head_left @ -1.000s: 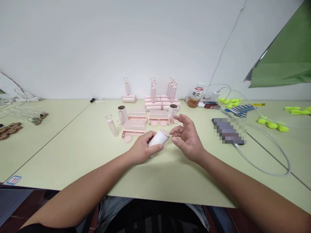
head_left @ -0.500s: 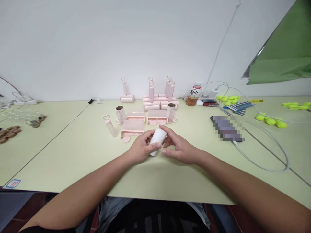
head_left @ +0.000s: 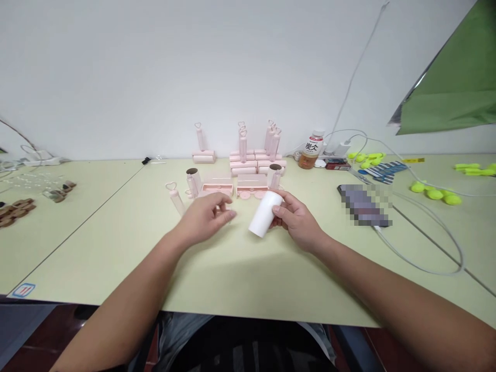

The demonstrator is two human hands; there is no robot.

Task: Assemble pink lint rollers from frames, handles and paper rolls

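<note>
My right hand [head_left: 296, 219] holds a white lint-roller refill roll [head_left: 263, 217] above the table, tilted, thumb on its near side. My left hand [head_left: 207, 217] is over the front pink case, fingers curled and the thumb apart from them; part of that case and a round pink cap are hidden beneath it. Beyond the hands lie two open pink cases [head_left: 217, 189] [head_left: 252, 192] with clear lids. A pink handle with a heart-shaped loop [head_left: 175, 196] stands left of my left hand. Two cardboard-cored rolls [head_left: 192, 178] [head_left: 275, 173] stand upright by the cases.
Closed pink cases [head_left: 243, 168] are stacked near the wall, with several heart-loop handles [head_left: 243, 147] on them. To the right are a drink bottle [head_left: 311, 150], a phone [head_left: 360, 205] on a white cable, and yellow-green pieces [head_left: 434, 193]. Brown pieces [head_left: 17, 211] lie far left.
My left hand has let go of the white roll and moved left over the front pink case. The roll has shifted right and up in my right hand.
</note>
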